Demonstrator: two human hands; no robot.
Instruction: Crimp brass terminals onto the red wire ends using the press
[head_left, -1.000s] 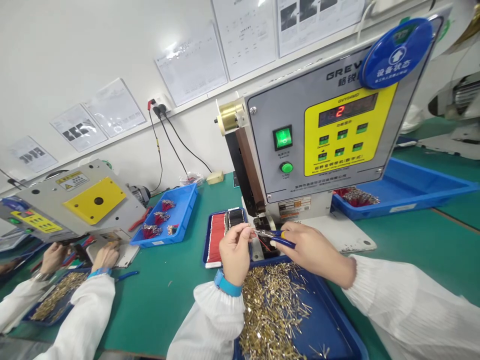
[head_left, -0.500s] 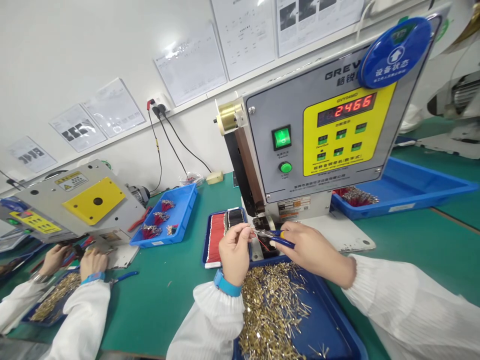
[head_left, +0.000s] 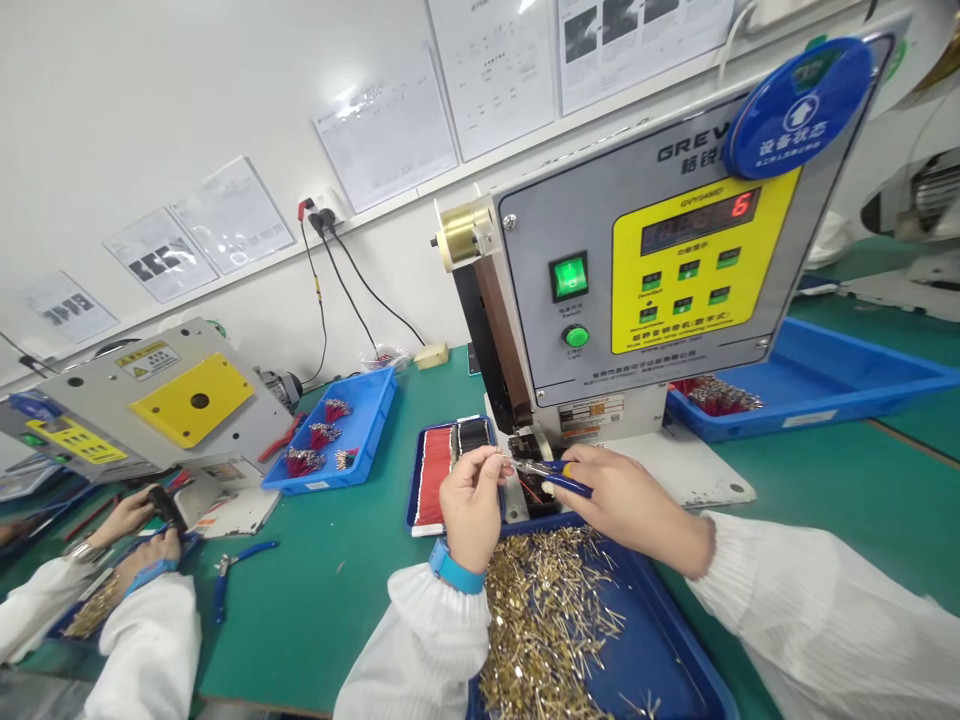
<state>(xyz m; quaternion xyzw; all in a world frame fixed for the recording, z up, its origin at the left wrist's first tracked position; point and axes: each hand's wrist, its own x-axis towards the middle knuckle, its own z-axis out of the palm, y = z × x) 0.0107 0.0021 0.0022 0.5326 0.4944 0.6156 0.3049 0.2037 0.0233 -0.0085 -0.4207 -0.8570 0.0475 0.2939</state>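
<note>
My right hand (head_left: pixel 626 500) is closed around a pair of blue-handled pliers (head_left: pixel 566 480), their silver jaws pointing left. My left hand (head_left: pixel 472 500), a blue band on its wrist, pinches something tiny at the jaw tips; fingers and jaws largely cover it. Both hands are above the near edge of a dark blue tray (head_left: pixel 667 640), in front of the crimping machine (head_left: pixel 585 400). A heap of brass-coloured metal pins (head_left: pixel 544 620) fills the tray's left part. Just behind my left hand lies a small tray of red wires (head_left: pixel 433 475) and black wires (head_left: pixel 472 435).
Left of me, a co-worker's hands (head_left: pixel 146 555) are at a tray of brass pieces by a second machine (head_left: pixel 187 400). Blue-handled nippers (head_left: pixel 229 575) lie on the green table (head_left: pixel 322 610). Blue bins with wire bundles stand behind (head_left: pixel 360 440) and right (head_left: pixel 847 390).
My hands and the pliers hold nearly the same pose. The co-worker's hands have shifted away from their machine, toward their tray, with a dark tool at one hand. The lit display digits differ.
</note>
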